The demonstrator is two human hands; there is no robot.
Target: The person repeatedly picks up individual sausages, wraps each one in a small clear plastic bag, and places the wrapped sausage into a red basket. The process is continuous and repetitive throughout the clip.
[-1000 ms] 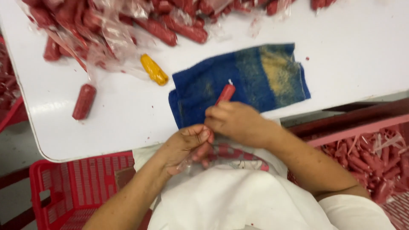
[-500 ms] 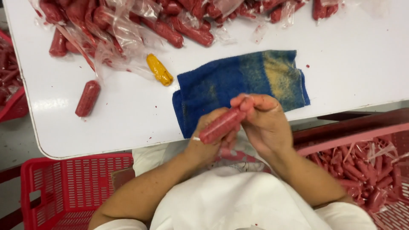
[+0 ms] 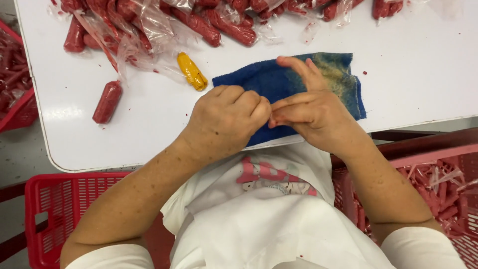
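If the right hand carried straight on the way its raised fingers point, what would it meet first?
Probably the blue cloth lying under and ahead of the right hand. Beyond that comes bare white table, then the pile of red sausages at the far edge. Height above the cloth is unclear.

Open table to our right and near left; clutter along the far edge.

Our left hand (image 3: 226, 119) and right hand (image 3: 311, 112) meet over the blue cloth (image 3: 343, 82), which covers the middle of the white table (image 3: 423, 65). To the right of the cloth we see bare tabletop, free for a hand to pass. Along the far edge, a heap of red sausages (image 3: 219, 25) and loose clear wrappers (image 3: 149, 35) blocks the way. A yellow piece (image 3: 191, 71) lies just left of the cloth, and a single red sausage (image 3: 107, 102) sits further left, with bare table between them. Red crates (image 3: 55, 199) flank us below the table edge.
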